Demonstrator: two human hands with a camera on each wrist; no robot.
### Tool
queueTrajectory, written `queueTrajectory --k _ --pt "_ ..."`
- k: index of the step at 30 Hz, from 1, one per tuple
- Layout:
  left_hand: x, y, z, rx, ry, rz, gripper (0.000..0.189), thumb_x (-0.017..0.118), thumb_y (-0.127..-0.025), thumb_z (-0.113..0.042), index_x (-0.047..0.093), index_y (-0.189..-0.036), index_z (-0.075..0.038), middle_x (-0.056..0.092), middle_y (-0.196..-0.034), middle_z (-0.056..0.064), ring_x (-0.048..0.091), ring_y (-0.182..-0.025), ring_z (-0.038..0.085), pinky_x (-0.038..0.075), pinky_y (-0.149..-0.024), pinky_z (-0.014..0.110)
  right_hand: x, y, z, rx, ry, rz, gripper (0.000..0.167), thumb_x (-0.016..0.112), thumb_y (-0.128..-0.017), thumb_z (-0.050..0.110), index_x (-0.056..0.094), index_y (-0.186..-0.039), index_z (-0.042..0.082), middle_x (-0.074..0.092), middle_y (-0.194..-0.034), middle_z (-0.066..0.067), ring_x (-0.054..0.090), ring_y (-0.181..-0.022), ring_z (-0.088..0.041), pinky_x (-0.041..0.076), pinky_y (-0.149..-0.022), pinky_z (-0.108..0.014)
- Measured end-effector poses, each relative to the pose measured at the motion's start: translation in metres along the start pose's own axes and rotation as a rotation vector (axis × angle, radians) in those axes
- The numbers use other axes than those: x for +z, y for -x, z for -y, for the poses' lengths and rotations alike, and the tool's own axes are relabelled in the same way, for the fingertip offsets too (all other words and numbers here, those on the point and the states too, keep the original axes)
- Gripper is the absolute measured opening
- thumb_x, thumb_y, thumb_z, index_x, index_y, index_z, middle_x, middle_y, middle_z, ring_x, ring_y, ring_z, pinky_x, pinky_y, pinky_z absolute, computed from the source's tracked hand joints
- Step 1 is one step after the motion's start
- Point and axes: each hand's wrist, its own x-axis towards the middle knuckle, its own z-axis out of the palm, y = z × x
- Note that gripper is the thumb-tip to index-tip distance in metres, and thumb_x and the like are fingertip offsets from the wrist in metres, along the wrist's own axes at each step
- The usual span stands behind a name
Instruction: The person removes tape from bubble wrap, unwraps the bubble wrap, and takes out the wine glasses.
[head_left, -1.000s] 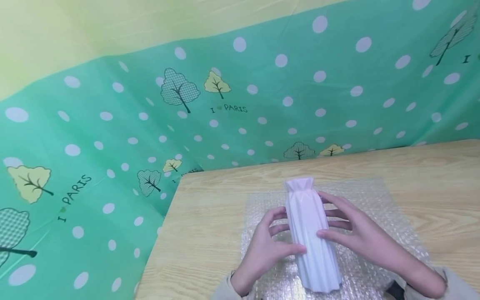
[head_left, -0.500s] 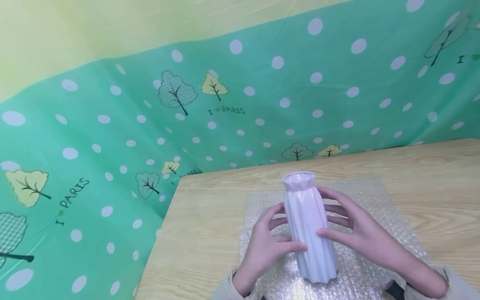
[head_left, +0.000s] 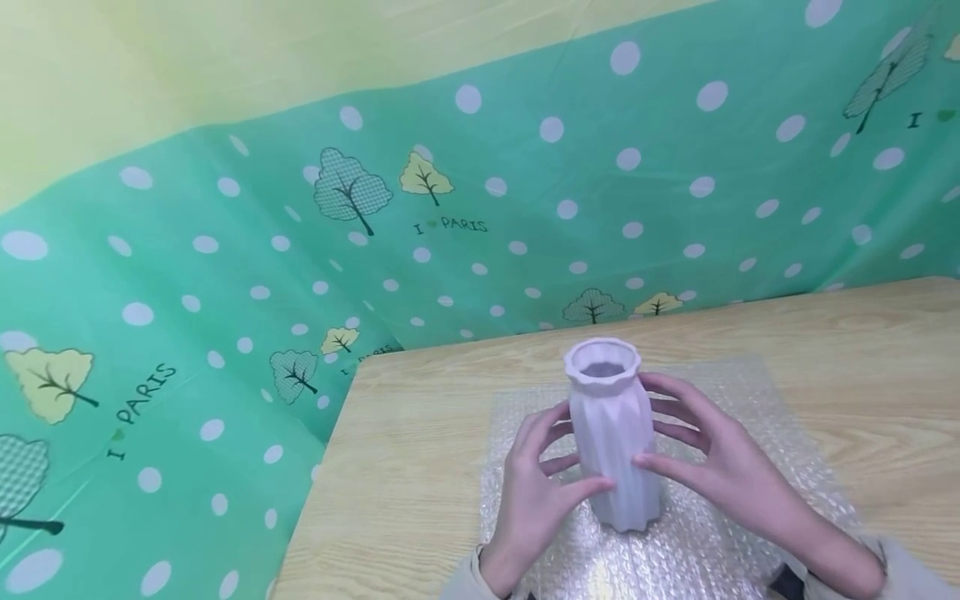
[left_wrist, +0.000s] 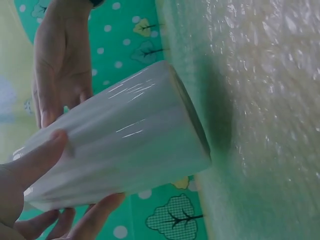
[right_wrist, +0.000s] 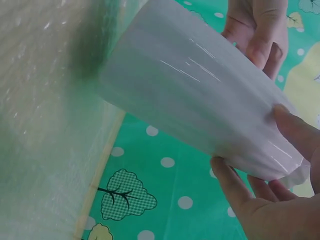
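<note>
A pale, glossy vase [head_left: 611, 450] with fluted sides and a scalloped rim is held between both hands in the head view. Its mouth faces up and towards the camera, showing the dark inside. On the left side my left hand [head_left: 534, 492] grips it, thumb on the near face and fingers round the back. My right hand [head_left: 712, 462] holds the right side likewise, a little higher. In the left wrist view the vase's base [left_wrist: 192, 115] is tilted over the bubble wrap, its lower corner nearest the sheet; whether it touches I cannot tell.
A sheet of bubble wrap [head_left: 738, 392] lies flat under the vase on the wood-grain table [head_left: 420, 433]. Behind and to the left hangs a green curtain [head_left: 247, 292] with white dots and printed trees. The table's left edge runs diagonally beside it.
The vase has tipped more upright between my hands, so its mouth has come into view and its base has moved away from the camera. Both hands keep their hold with little shift.
</note>
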Motion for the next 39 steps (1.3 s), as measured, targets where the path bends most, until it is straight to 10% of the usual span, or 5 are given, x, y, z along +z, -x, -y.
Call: queueTrajectory --k 14,39 --pt "0.005 -0.001 0.008 0.077 0.055 -0.068 0.075 0.088 -0.069 -0.01 0.054 -0.135 -0.019 0.055 -0.131 0.002 0.059 -0.122 0.023 0.057 -0.092 0.029 0.008 -0.002 -0.006 -0.142 0.053 -0.042 0.087 0.082 -0.073 -0.007 0.042 -0.148 0.013 0.048 -0.144 -0.015 0.045 -0.128 0.007 0.048 -0.098 -0.015" --pt "0.005 -0.003 0.012 0.146 -0.01 -0.002 0.071 0.085 -0.075 -0.013 0.049 -0.136 -0.014 0.054 -0.133 0.006 0.058 -0.122 0.023 0.056 -0.094 0.028 0.0 0.001 -0.012 -0.1 0.045 0.025 0.089 0.082 -0.076 -0.002 0.034 -0.149 0.012 0.044 -0.144 -0.016 0.04 -0.13 0.01 0.047 -0.099 -0.014"
